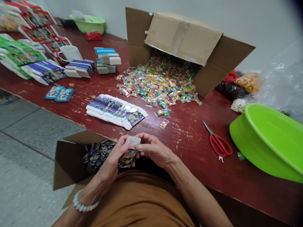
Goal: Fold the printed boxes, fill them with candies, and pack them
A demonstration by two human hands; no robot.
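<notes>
Left hand [116,152] and right hand [156,150], both narrow, fingers closed on one small printed box [129,156], held at the near table edge in front of the body. White flap [133,141] sticks up between the fingertips; contents mostly hidden, can't tell how full. Risk: thin card likely creases or tears if the fingers press the flap hard; a tilt with the top open could spill it. Lower carton [66,160] sits just left, below table height, holding dark printed packs [98,154]; a loose grip could drop the box there unclosed. On the table [186,146], a fanned row of flat boxes [113,108] lies near the edge, so a sleeve or elbow bump might scatter it. Red-handled scissors [219,145] lie right, blades open or shut unclear; a careless reach could snag. Farther, candy packets [161,82] spill from the big carton [182,34]; more could slide out if it's knocked.
</notes>
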